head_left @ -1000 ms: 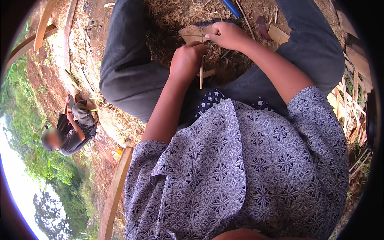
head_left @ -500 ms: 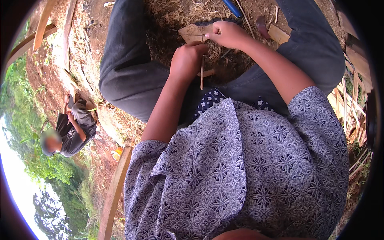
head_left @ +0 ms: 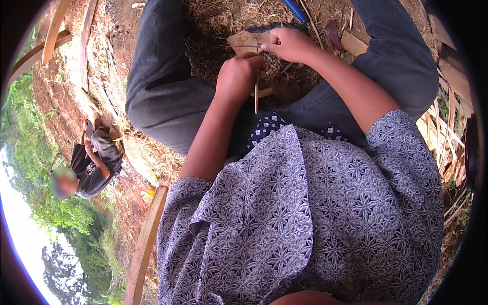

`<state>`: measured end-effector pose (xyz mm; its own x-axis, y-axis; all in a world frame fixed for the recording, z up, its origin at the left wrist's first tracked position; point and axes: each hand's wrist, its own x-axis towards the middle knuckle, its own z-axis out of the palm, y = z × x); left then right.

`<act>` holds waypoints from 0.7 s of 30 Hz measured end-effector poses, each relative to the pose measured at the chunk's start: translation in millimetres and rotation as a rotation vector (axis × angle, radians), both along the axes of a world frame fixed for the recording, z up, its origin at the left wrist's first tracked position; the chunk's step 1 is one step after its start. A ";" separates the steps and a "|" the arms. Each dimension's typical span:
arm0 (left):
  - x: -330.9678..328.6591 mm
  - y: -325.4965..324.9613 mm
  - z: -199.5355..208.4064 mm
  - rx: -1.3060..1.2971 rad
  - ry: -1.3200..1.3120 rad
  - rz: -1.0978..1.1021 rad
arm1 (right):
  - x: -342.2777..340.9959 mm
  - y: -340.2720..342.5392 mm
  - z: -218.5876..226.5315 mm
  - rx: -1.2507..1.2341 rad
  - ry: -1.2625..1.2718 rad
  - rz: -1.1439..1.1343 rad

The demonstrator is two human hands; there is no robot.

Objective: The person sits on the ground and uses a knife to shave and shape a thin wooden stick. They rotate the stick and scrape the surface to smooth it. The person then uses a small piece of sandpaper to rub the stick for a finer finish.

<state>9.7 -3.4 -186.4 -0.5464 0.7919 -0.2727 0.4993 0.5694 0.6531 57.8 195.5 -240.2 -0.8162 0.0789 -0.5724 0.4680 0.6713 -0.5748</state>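
My left hand [head_left: 237, 77] is closed around a slim pale stick [head_left: 256, 99], whose lower end points back toward my lap. Just beyond it, my right hand [head_left: 291, 46] pinches at the stick's upper end, thumb and forefinger together. A thin dark strip [head_left: 246, 46] runs leftward from that pinch; what kind of thing it is I cannot make out. Below both hands lies a flat tan piece of wood [head_left: 239, 38], partly covered by my fingers. A short pale wooden piece [head_left: 264, 93] rests beside the stick on the ground.
Between my legs the ground holds shavings [head_left: 223, 15], a blue tube-like object [head_left: 295, 10], a dark red-brown piece [head_left: 333, 33] and a tan block [head_left: 354, 43]. Wooden strips [head_left: 443, 140] lie at right. A beam [head_left: 146, 249] stands at left. Another person [head_left: 95, 160] sits farther left.
Both my hands stay almost in place, with only a slight shift at the right fingertips. The other person's head has moved a little.
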 end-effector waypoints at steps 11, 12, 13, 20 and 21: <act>2.0 0.2 2.7 0.021 0.014 -0.001 | 2.6 3.8 -2.2 0.042 0.011 -0.073; 1.4 0.5 3.4 -0.013 0.021 -0.016 | 2.9 4.4 -3.2 0.023 0.049 -0.066; -0.2 1.7 4.6 -0.047 0.028 -0.032 | 3.2 4.5 -3.7 0.003 0.086 -0.060; 5.1 4.2 4.0 0.051 0.042 -0.002 | 6.8 3.5 -1.3 0.077 -0.018 -0.052; 4.5 4.1 5.4 0.039 0.038 0.006 | 7.1 4.9 -2.2 0.072 -0.017 -0.050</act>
<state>14.2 0.7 -181.0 -0.5609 0.7980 -0.2204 0.5206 0.5470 0.6555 64.9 200.4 -242.4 -0.8006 0.1607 -0.5773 0.5111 0.6860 -0.5178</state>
